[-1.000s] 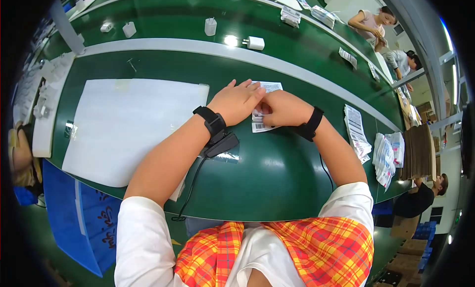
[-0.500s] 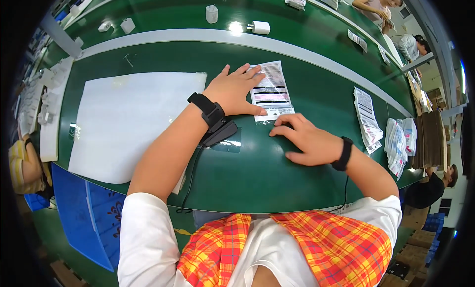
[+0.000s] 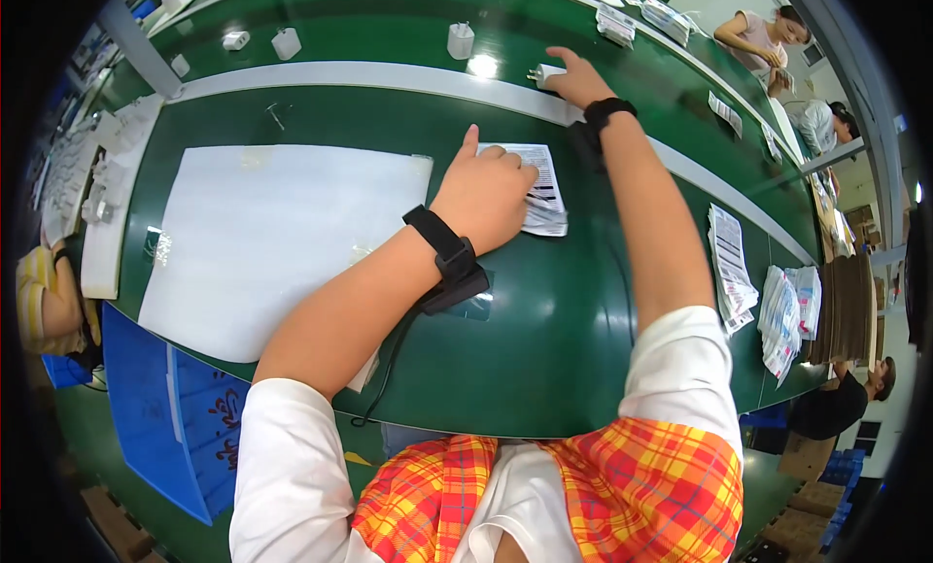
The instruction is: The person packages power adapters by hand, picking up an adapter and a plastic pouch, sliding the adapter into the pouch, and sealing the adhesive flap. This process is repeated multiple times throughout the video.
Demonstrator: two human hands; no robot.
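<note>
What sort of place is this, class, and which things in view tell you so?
Probably a packing or assembly workshop: white plug adapters stand spaced along a green surface, printed packets lie on the near worktop, and other people work nearby.

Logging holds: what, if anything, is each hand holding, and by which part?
The left hand curls over the left side of the printed packet; the right hand covers the right end of the white adapter. Whether either grips is unclear.

Fisheye on head, facing down at green bench (image 3: 530, 369).
</note>
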